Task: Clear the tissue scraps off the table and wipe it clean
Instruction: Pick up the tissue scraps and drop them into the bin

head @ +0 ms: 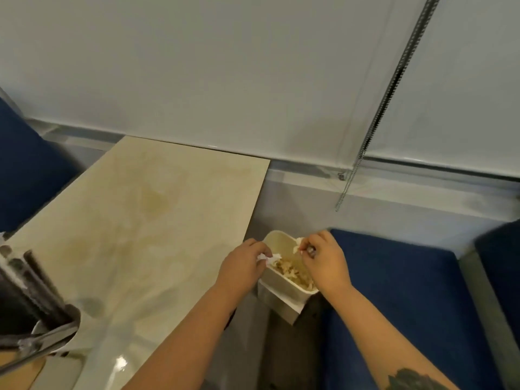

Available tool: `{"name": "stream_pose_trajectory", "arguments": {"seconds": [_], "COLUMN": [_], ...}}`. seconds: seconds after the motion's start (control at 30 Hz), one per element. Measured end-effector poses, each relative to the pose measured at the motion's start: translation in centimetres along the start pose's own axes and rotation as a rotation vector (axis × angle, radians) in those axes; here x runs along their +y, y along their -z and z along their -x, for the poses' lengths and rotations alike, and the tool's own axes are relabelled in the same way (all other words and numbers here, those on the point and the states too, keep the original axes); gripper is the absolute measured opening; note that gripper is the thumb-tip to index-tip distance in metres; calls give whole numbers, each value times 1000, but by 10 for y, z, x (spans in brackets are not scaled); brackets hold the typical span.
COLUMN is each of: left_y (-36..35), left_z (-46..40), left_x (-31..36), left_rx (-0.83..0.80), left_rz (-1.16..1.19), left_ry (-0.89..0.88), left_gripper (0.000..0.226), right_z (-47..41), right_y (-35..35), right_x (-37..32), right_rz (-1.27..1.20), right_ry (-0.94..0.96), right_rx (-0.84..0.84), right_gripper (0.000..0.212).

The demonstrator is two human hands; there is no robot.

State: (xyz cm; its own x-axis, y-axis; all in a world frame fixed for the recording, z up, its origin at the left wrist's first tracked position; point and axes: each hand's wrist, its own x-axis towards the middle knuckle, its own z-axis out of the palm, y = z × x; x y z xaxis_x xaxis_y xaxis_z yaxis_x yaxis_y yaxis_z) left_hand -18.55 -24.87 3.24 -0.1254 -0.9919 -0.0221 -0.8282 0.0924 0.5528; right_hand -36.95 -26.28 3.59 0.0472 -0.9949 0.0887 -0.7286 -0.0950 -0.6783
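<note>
A small cream bin (281,280) stands on the floor just right of the beige marble table (146,220), part filled with crumpled scraps (292,273). My left hand (242,266) hovers at the bin's left rim and pinches a white tissue scrap (268,258). My right hand (323,260) is over the bin's far right rim, its fingers curled round another white tissue scrap (297,244). No scraps show on the table top, which carries faint stains and a glossy glare near its front.
A holder with dark chopsticks and metal utensils (36,313) stands at the table's front left. Blue padded seats lie to the right (408,299) and far left (25,175). A roller blind with a bead chain (374,119) covers the window behind.
</note>
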Motion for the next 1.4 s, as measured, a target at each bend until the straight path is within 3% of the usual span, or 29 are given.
{"name": "stream_pose_trajectory", "arguments": {"seconds": [0.63,1.4], "left_y": [-66,-52], "left_z": [-130,-128], "left_x": [-13,-21], "left_rx": [-266,-174], "left_rz": [5,71], "left_ry": [23,53], "left_gripper": [36,32], "right_z": [-59,-81], "right_y": [11,-19], "right_x": [67,76], "right_rz": [4,60], "right_ry": [-167,-233], "right_rx": [39,-154], "right_gripper": [10,14]}}
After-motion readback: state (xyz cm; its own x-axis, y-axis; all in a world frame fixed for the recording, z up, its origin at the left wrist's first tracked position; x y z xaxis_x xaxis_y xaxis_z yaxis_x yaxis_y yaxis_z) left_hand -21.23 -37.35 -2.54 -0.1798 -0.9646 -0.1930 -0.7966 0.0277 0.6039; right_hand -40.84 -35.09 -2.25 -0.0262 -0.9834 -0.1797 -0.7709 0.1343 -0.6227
